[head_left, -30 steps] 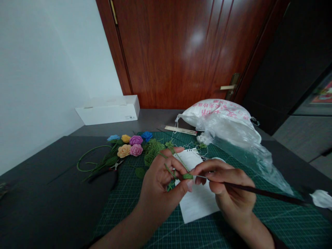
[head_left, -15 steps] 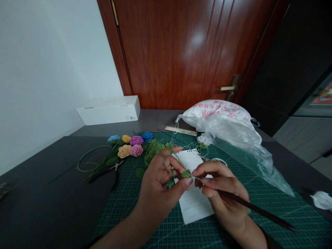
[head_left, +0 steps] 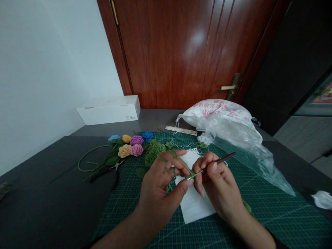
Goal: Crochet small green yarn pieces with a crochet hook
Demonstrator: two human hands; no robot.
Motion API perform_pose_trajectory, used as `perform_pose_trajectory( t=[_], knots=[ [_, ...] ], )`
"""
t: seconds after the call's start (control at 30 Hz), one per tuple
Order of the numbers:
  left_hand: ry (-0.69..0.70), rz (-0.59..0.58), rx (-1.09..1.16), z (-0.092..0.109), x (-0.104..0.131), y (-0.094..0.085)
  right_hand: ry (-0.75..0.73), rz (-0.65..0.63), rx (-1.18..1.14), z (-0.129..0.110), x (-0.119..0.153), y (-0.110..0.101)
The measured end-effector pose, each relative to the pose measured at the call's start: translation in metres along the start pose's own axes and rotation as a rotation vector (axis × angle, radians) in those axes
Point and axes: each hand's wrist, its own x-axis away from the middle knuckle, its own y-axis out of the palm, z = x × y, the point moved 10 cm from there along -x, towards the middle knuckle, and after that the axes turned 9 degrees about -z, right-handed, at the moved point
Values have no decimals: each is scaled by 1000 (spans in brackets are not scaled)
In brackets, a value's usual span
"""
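Observation:
My left hand [head_left: 163, 183] pinches a small green crochet piece [head_left: 190, 176] between thumb and fingers, with green yarn looped over its raised fingers. In my right hand [head_left: 218, 180] is a crochet hook [head_left: 220, 160] with a dark handle, which points up and to the right; its metal tip touches the green piece. Beneath both hands lies a white sheet of paper [head_left: 194, 207] on the green cutting mat [head_left: 129, 214]. A ball of green yarn [head_left: 154, 148] sits just beyond my left hand.
Crocheted flowers [head_left: 136, 149] with green stems and black-handled pliers [head_left: 115, 171] lie to the left. A white box [head_left: 111, 110] stands at the back left. Behind the mat is a ruler [head_left: 181, 130]. A large plastic bag [head_left: 228, 121] fills the back right.
My right hand has turned, swinging the hook's handle from the lower right to the upper right. My left hand has stayed nearly in place, still on the green piece.

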Motion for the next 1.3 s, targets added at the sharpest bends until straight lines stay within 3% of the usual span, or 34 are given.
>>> perform_pose_trajectory(
  t=[0.33, 0.73, 1.07, 1.3],
  knots=[
    [124, 10, -331, 13, 8, 0, -87, 25, 67, -11, 3, 1],
    [178, 30, -476, 22, 11, 2, -178, -5, 105, -22, 8, 8],
    [265, 18, -645, 31, 10, 7, -327, -81, 497, -49, 17, 14],
    [270, 3, -748, 33, 10, 14, -358, -155, 731, -47, 26, 16]
  ],
)
